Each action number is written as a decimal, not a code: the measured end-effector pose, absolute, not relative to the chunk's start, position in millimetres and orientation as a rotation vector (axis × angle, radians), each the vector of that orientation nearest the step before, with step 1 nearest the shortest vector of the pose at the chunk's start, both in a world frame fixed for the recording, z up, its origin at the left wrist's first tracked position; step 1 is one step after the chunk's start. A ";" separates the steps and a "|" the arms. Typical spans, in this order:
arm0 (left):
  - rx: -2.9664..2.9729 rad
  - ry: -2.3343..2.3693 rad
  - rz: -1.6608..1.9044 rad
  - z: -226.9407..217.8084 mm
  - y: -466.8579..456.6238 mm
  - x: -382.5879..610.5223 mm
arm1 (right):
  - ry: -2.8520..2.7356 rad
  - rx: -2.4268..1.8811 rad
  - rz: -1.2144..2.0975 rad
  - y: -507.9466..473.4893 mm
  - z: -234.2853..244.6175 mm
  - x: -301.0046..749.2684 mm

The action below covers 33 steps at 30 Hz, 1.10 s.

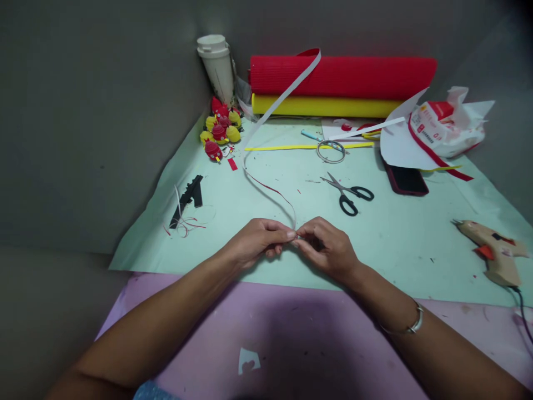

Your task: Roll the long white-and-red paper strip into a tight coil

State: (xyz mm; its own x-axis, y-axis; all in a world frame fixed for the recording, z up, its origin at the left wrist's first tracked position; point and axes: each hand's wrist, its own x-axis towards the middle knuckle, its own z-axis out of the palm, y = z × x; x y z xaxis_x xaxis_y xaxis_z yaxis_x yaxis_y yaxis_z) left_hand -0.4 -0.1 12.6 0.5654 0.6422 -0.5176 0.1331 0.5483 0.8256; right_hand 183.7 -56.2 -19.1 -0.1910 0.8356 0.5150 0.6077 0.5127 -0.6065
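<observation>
A long, narrow paper strip (266, 116), white on one face and red on the other, curls up from my fingers and arches over the red roll at the back. My left hand (262, 241) pinches the strip's near end between thumb and forefinger. Right beside it, my right hand (327, 247) is closed at the same end, its thumb and forefinger meeting at the strip. The fingertips mostly hide that end, where a small bit of red shows. Beyond my right hand lie scissors (347, 194) with black handles, their blades apart.
Behind are a red corrugated roll (341, 76), a yellow roll (325, 105) and a white cup (216, 69). Several small red and yellow figures (219, 132) sit at back left. Black scraps (187, 200) lie left. On the right are a phone (406, 179), a wipes pack (445, 128) and a glue gun (493, 250).
</observation>
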 end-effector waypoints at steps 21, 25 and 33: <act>1.011 0.948 0.279 16.6 1.6 -1.9 | -1.954 -1.121 0.471 -56.7 -16.9 187.9; 1.002 0.955 0.298 17.0 1.2 -1.2 | -1.951 -1.121 0.421 -56.9 -15.9 186.5; 0.969 0.965 0.360 15.2 -0.5 0.5 | -1.891 -1.155 0.255 -55.7 -18.8 183.5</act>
